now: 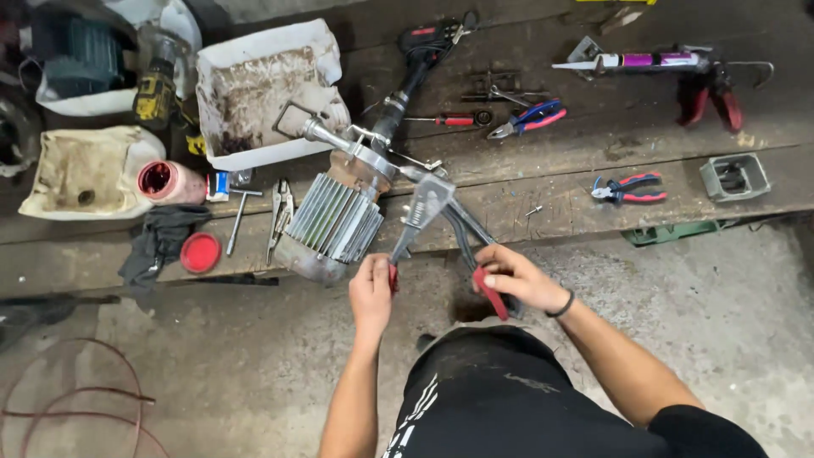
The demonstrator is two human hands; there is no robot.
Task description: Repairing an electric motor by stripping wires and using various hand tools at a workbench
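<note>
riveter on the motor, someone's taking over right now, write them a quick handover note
Left hand: gripping the left red handle of the two-handled riveter.
Right hand: gripping the right red handle; handles spread apart.
Tool head sits against the flange of the finned motor, which lies on the wooden bench.
Spare pliers lie to the right.
Done: tool seated at the flange.
Left: handles not yet squeezed together; whether a rivet is loaded cannot be seen.

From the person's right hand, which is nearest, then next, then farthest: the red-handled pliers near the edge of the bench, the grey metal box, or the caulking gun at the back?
Measured from the right hand in the head view:
1. Red-handled pliers, just up and to the right, near the bench's front edge.
2. Grey metal box, farther right on the same plank.
3. Caulking gun, at the back of the bench.
</note>
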